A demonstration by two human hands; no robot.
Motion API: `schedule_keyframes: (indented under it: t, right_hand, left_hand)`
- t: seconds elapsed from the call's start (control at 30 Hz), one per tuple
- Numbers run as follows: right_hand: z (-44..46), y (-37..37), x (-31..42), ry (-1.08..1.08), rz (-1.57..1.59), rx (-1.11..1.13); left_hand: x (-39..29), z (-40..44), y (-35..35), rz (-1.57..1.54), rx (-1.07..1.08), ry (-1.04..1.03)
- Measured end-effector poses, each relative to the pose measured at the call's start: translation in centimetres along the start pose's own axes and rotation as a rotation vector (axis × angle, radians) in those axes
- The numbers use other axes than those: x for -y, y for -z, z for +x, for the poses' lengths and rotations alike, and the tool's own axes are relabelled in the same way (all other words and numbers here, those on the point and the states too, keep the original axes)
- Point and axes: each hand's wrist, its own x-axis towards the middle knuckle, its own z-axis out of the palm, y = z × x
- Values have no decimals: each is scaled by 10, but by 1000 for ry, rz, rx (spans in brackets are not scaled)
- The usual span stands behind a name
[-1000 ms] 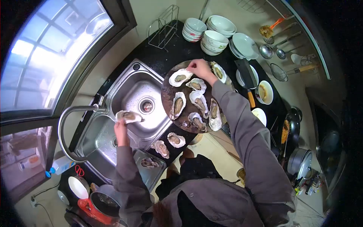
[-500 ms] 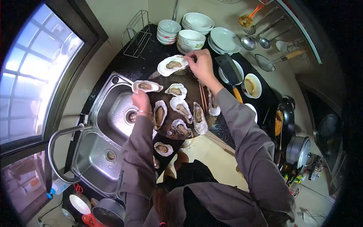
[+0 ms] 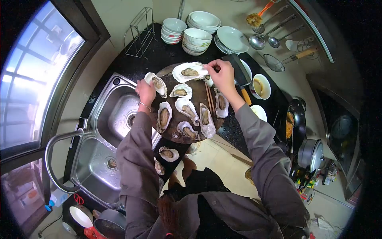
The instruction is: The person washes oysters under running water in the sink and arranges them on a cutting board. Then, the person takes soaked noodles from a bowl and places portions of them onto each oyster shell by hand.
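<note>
My left hand (image 3: pixel 146 92) grips the outer edge of an opened oyster (image 3: pixel 156 84), which sits slanted at the left rim of a round dark board (image 3: pixel 174 124). At the back of the board, the fingers of my right hand (image 3: pixel 223 76) pinch the right end of a large oyster (image 3: pixel 190 72) on its half shell. Several more half-shell oysters lie between and below my hands, among them a small one (image 3: pixel 181 91) and a long one (image 3: pixel 164 116). A pair of chopsticks (image 3: pixel 210 100) rests on the board's right side.
A double steel sink (image 3: pixel 94 160) with a curved faucet (image 3: pixel 48 155) is at the left. Stacked bowls (image 3: pixel 197 38) and plates (image 3: pixel 232 39) stand behind the board. To the right are a cleaver (image 3: pixel 236 68), a sauce bowl (image 3: pixel 261 87) and a black wok (image 3: pixel 296 119).
My left hand has turned its oyster from lying nearly crosswise to slanting down to the right. The large oyster has shifted a little rightward with my right hand. The view has moved slightly.
</note>
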Motion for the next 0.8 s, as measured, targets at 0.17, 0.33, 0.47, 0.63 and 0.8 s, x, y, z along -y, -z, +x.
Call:
schedule_keyframes:
  t: [0.17, 0.33, 0.47, 0.63, 0.8]
  right_hand:
    - [-10, -4, 19, -9, 10, 12]
    - [-30, -19, 68, 70, 6, 51]
    - [-64, -59, 128, 200, 113, 126]
    - [-121, -133, 217, 244, 288, 304]
    - [-194, -208, 289, 413, 251, 413]
  left_hand:
    - [21, -14, -9, -457, -200, -56]
    - [34, -92, 93, -1559, -153, 423]
    - [165, -176, 149, -2253, -431, 289]
    - [263, -259, 219, -2637, -589, -128]
    - [199, -296, 276, -1754, -456, 408]
